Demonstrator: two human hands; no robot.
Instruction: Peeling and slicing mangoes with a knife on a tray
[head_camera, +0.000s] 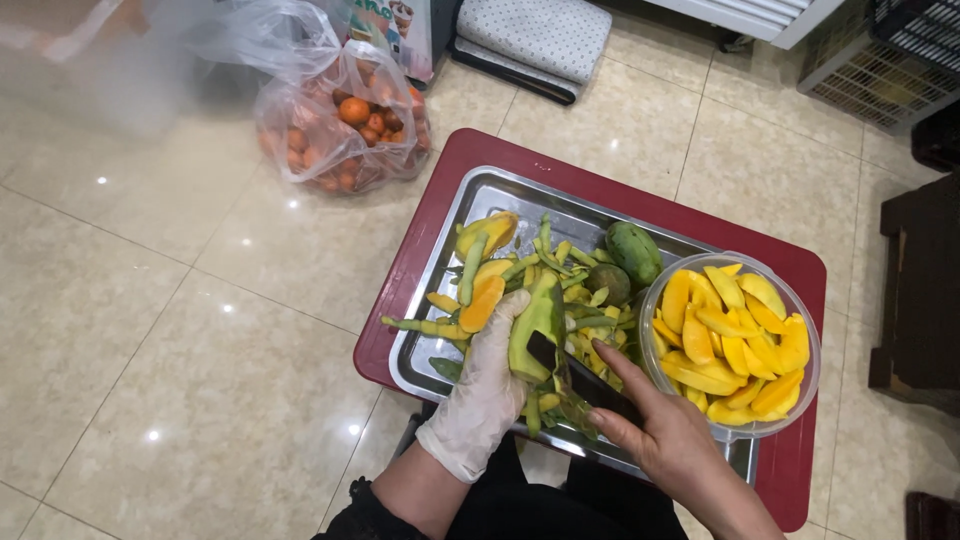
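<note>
Left hand, in a thin white glove, is closed around a green mango, gripping it from the left side and tilting it over the metal tray, likely so peel drops into the tray. Right hand, bare, is clamped on a dark-handled knife, index finger stretched along the top, probably to steady the blade; the blade end meets the lower side of the mango. The mango is held just above the tray's near half, over a heap of green and yellow peel strips. Two whole green mangoes lie at the tray's far right corner, touching the heap. A clear bowl full of yellow mango slices sits on the tray's right end, just beside the right hand, so cut pieces are within easy reach. The tray rests on a low red table. On the tiled floor, well apart to the upper left, stands a plastic bag of small orange fruit.
</note>
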